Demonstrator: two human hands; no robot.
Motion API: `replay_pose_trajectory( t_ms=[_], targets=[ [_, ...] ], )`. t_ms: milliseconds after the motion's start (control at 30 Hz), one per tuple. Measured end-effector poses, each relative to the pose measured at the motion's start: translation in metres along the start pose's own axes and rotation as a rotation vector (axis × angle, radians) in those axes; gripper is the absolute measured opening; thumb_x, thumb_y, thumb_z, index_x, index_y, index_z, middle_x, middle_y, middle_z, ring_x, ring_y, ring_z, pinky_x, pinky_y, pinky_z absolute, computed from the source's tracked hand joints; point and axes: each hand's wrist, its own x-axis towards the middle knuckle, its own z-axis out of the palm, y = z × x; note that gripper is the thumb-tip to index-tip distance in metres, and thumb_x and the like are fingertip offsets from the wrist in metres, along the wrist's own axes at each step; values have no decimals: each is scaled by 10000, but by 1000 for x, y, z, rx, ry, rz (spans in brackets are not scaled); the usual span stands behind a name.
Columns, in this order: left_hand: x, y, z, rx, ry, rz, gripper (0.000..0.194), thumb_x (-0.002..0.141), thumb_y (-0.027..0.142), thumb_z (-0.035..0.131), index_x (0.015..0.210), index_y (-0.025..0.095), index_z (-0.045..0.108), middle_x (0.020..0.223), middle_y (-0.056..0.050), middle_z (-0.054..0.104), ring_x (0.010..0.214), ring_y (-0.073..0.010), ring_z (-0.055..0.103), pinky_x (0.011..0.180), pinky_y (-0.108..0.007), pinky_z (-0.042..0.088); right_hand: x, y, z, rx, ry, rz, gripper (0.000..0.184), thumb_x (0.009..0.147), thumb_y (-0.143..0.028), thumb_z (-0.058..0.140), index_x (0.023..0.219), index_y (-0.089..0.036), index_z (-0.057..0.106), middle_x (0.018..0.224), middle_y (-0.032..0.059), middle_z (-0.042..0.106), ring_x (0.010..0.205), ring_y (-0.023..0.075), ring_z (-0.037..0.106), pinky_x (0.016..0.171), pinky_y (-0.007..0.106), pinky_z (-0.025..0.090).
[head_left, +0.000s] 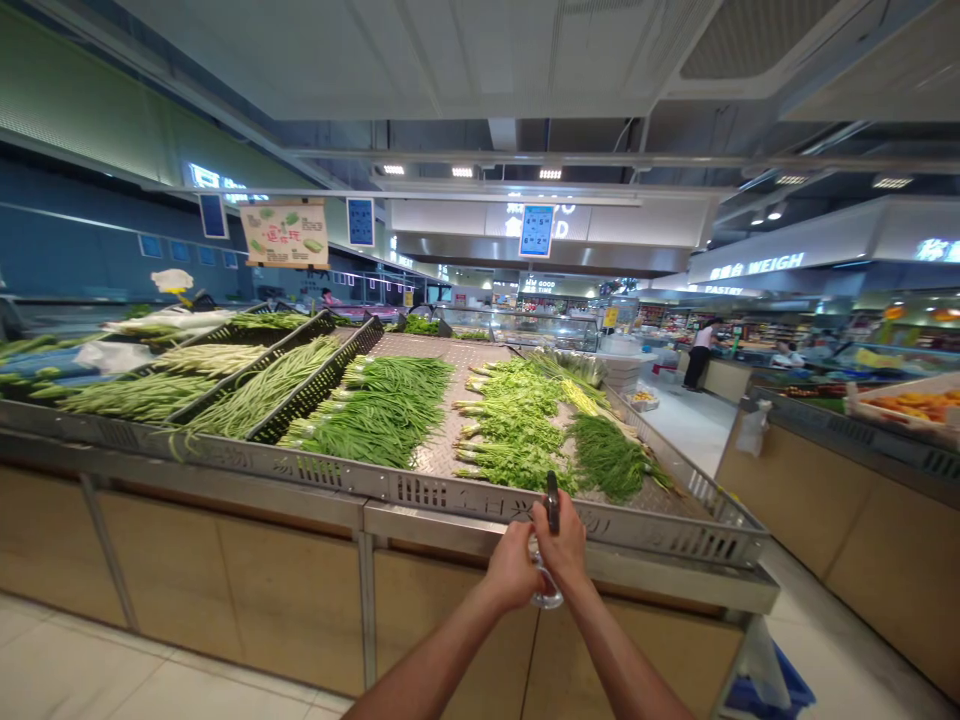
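Observation:
Both my hands are together in front of the stall's metal front rim. My right hand is closed around a small dark object that sticks up above the fingers; its kind is unclear. My left hand is closed beside it, fingers pressed in toward the right hand. Below the fingers hangs a clear, rounded thing, perhaps part of the same object. Just beyond the rim lie bunches of leafy celery, with feathery dill-like greens to the right.
Left along the stall are green garlic chives and long beans between black perforated dividers. A blue basket stands on the floor at right. Another counter is across the aisle, where a person stands farther back.

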Motion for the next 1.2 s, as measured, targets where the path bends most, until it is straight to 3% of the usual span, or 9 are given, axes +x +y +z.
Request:
replay_pose_trajectory(
  t_ms=[300,900,1200],
  targets=[
    [4,6,1,16,-9,-2,571,390,198,698,941,169,553,940,-42,548,834,-208,512,739,-290,411,9,-2,-7,-102,-26,8,315,730,-431,323,805,-182,501,680,30,579,624,176,529,558,261,337],
    [20,19,-16,33,75,25,613,383,141,708,971,149,536,950,-52,545,871,-212,500,771,-293,400,34,-13,0,-14,8,-90,374,713,-448,353,922,-162,474,799,54,563,683,168,505,600,265,352],
    [26,16,-16,62,88,17,610,379,204,729,956,143,541,951,-58,556,878,-221,500,768,-296,400,44,-19,-1,-61,-14,-59,325,712,-435,328,790,-173,505,641,12,548,547,140,473,518,241,315]
  ],
)
